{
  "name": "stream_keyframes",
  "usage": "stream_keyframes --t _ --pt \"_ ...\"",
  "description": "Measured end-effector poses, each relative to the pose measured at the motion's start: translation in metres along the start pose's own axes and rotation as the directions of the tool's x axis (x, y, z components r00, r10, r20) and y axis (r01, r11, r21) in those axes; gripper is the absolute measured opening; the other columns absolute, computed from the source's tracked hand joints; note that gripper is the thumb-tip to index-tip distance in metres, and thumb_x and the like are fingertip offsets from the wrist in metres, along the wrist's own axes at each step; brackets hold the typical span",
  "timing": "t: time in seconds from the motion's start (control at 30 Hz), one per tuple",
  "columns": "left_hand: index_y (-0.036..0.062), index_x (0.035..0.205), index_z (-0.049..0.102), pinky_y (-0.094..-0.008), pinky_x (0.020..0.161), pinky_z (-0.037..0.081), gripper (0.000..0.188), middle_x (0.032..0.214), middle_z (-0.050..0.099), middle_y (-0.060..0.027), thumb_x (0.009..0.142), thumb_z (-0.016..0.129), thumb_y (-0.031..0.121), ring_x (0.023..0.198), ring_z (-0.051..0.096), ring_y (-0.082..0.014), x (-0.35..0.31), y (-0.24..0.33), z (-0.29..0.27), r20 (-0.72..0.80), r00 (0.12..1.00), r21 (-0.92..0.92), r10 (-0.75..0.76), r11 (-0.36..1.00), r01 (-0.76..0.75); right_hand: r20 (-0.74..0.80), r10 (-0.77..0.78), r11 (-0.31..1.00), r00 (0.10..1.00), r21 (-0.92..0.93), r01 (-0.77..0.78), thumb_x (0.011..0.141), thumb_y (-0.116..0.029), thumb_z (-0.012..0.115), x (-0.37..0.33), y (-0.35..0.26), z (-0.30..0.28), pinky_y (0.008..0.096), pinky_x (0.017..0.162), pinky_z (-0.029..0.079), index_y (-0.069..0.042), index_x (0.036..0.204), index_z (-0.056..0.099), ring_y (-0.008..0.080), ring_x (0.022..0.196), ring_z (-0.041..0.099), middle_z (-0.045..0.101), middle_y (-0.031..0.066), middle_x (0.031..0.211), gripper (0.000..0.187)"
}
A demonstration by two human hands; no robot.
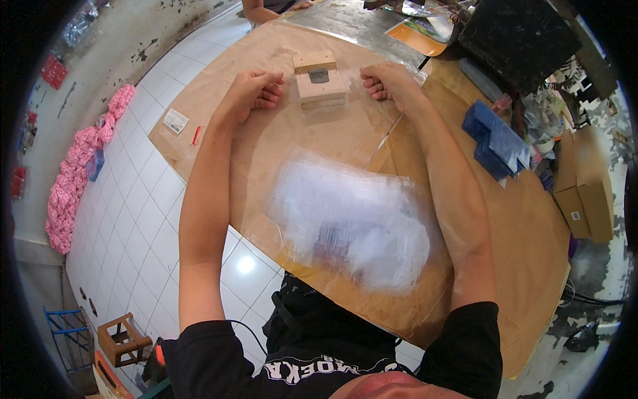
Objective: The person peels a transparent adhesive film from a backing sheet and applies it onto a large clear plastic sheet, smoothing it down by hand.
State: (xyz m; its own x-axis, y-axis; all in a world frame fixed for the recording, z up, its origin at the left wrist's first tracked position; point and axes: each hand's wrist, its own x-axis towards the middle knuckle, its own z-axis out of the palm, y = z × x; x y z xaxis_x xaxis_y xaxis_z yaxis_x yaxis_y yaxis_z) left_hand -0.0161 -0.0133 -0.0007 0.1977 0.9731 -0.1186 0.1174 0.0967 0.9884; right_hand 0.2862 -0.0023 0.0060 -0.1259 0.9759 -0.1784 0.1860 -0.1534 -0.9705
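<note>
On the brown-covered table, a pale wooden block device (322, 91) with a raised back piece and a dark metal plate stands between my hands. My left hand (256, 92) is closed at its left side, fingers curled in and thumb against them. On the other side my right hand (385, 85) is closed in much the same way. Faint clear film seems to lie around the block, but whether either hand pinches it I cannot make out. Nearer to me, between my forearms, spreads a loose pile of clear plastic sheets or bags (352, 219).
A white label card (175, 121) and a small red item (197, 135) lie near the table's left edge. Blue packs (495, 139) and a cardboard box (583, 183) sit at right. Another person's arm (261, 12) shows beyond the far edge. Pink bundles (80, 163) line the wall.
</note>
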Motion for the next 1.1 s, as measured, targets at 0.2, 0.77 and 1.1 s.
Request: stream_keyframes --t 0.2,0.77,1.1 --pt "0.0022 0.09 0.063 -0.0206 0.055 0.051 0.029 0.073 0.06 -0.0029 0.087 0.064 0.031 0.059 0.057 -0.0081 0.003 -0.003 -0.003 0.009 1.0 -0.041 -0.01 0.999 0.011 -0.023 -0.022 1.0 1.0 0.011 0.022 0.082 -0.027 0.068 0.002 0.003 0.001 0.0214 0.051 0.045 -0.004 0.082 0.062 0.009 0.057 0.053 0.058 0.0018 0.071 0.024" --pt "-0.0004 0.095 0.063 -0.0252 0.053 0.052 0.033 0.075 0.062 -0.0076 0.086 0.065 0.031 0.056 0.059 -0.0122 0.001 -0.002 -0.014 -0.224 0.97 -0.06 0.098 0.992 -0.114 -0.12 -0.726 0.487 0.677 -0.785 0.383 0.078 -0.037 0.064 -0.027 -0.054 -0.018 0.0339 0.067 0.053 -0.004 0.09 0.071 0.0242 0.073 0.068 0.07 0.0126 0.079 0.035" --pt "0.0011 0.087 0.067 -0.0198 0.052 0.043 0.016 0.063 0.062 -0.0017 0.088 0.066 0.017 0.055 0.057 -0.0069 -0.022 0.013 0.013 -0.302 0.473 0.377 0.828 0.559 -0.738 0.368 -0.365 0.235 0.855 -0.852 0.468 0.076 -0.032 0.071 -0.232 -0.026 0.001 0.0358 0.076 0.049 -0.006 0.105 0.065 0.0273 0.088 0.062 0.064 0.0132 0.093 0.04"
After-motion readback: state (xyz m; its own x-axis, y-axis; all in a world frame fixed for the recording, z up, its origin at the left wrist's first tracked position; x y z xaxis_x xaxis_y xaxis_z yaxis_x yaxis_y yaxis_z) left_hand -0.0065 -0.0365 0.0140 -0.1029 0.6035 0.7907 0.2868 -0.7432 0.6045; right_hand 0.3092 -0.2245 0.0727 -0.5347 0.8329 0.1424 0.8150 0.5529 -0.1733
